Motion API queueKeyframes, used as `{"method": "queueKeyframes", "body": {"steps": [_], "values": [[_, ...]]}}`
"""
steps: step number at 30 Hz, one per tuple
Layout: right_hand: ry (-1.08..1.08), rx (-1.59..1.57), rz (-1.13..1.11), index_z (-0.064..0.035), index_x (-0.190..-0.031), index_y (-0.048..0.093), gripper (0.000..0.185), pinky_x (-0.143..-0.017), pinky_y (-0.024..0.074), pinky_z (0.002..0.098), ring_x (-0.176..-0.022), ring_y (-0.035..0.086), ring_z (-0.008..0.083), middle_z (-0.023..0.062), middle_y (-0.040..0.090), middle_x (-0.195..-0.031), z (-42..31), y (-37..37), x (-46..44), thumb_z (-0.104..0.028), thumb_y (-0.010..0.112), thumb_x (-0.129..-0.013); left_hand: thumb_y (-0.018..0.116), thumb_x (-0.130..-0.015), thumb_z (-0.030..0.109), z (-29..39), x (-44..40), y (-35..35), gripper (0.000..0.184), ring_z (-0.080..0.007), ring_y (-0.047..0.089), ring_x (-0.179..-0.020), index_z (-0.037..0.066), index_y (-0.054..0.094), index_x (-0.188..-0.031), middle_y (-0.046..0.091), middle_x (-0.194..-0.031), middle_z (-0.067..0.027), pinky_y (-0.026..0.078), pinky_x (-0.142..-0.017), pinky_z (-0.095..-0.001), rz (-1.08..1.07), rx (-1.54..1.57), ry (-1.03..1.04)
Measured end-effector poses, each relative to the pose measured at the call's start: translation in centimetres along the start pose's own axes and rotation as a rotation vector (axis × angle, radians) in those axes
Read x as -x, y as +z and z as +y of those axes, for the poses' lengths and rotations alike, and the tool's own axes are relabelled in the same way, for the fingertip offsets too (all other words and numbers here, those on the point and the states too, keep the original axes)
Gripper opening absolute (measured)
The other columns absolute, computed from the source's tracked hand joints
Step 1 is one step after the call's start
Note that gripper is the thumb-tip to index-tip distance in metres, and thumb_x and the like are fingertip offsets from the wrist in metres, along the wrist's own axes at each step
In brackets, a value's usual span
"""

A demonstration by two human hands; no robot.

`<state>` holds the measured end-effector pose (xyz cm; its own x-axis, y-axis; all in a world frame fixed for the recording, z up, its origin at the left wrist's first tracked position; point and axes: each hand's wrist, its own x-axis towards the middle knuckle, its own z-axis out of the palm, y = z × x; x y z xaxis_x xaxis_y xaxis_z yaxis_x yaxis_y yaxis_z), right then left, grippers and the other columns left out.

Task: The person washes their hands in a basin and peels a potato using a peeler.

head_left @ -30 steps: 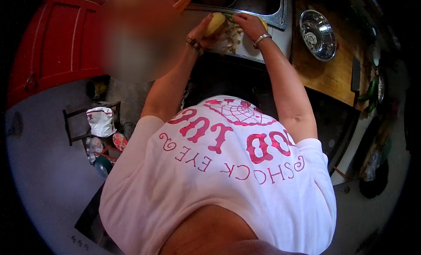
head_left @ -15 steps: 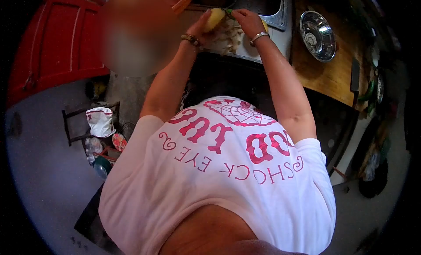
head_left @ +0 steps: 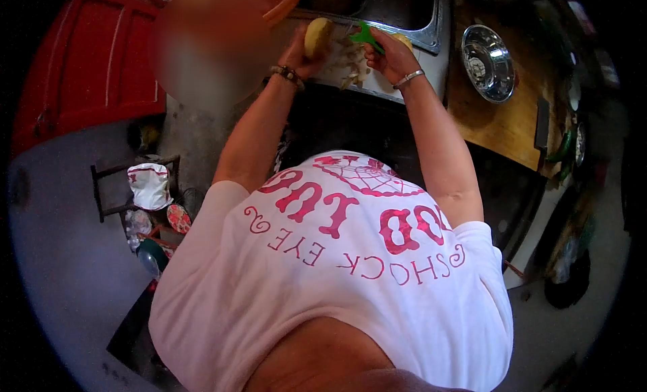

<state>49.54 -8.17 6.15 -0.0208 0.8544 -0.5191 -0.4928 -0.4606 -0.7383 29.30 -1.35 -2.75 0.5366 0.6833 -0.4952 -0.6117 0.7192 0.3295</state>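
Note:
My left hand [head_left: 301, 58] grips a yellowish potato [head_left: 318, 37] over the counter edge by the sink. In my right hand [head_left: 393, 60] is a green peeler [head_left: 366, 37], its head pointing left, apart from the potato. Pale peelings [head_left: 353, 67] lie in a heap on the white counter between and below both hands. Behind my right hand's fingers, part of another yellow potato [head_left: 404, 41] shows.
A metal sink [head_left: 424, 36] lies just beyond the hands. To the right, a shiny steel bowl [head_left: 488, 63] stands on a wooden board [head_left: 478, 115], with a dark-handled object [head_left: 542, 122] near its edge. An orange basin [head_left: 286, 6] is at the upper left.
My hands have moved apart. The peeler has come away from the potato, moving right and slightly nearer to me, and the potato now stands more upright in my left hand.

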Motion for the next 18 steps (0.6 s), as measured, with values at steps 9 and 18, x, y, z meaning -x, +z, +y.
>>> {"method": "queueKeyframes", "body": {"steps": [9,18], "values": [[-0.252,0.542,0.083,-0.0037,-0.106,0.058,0.033,-0.059,0.0492,0.0283,-0.069,0.064,0.0169,0.0078,0.063,-0.079,1.3,0.3,-1.3,-0.030,0.054,-0.086,0.054,-0.080,0.056,-1.1,1.5,1.1,0.060,-0.0223,0.048,-0.101,0.012,0.046,-0.120,0.049,-0.114,-0.0087,0.043,-0.085,-0.0359,-0.098,-0.211,-0.005],[-0.379,0.861,0.202,-0.0046,-0.098,0.064,0.036,-0.063,0.0494,0.0326,-0.067,0.064,0.0192,0.0120,0.065,-0.081,0.6,1.3,-1.2,-0.036,0.054,-0.082,0.059,-0.077,0.053,-1.0,2.2,1.3,0.063,-0.0212,0.048,-0.103,0.013,0.044,-0.123,0.050,-0.115,-0.0074,0.042,-0.084,-0.0366,-0.061,-0.416,-0.030]]}}
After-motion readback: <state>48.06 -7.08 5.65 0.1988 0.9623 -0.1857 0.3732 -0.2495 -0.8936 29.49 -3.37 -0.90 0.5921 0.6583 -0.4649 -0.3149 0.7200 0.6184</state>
